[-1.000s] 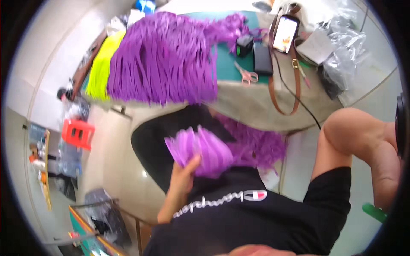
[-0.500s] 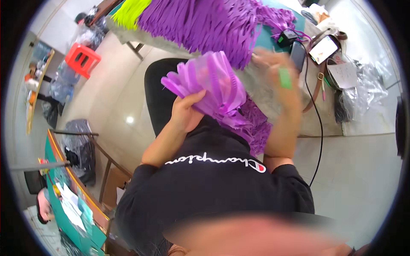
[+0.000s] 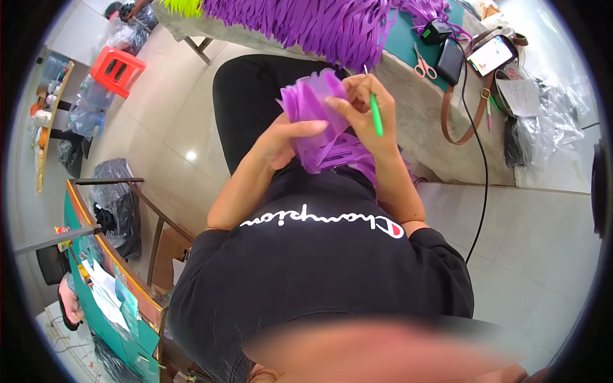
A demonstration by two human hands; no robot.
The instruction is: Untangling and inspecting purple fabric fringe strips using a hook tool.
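Our left hand grips a purple strip bundle above our lap; our right hand, clasping a green tool, has just reached it, bringing both to bear. Beyond, purple fringe drapes the surface.

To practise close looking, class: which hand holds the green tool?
The right hand: the green tool sticks out of it; the left hand holds only purple strips.

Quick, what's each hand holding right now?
Left hand: closed, holding the purple strips.
Right hand: closed, holding a green pen-like tool, close by the strips.
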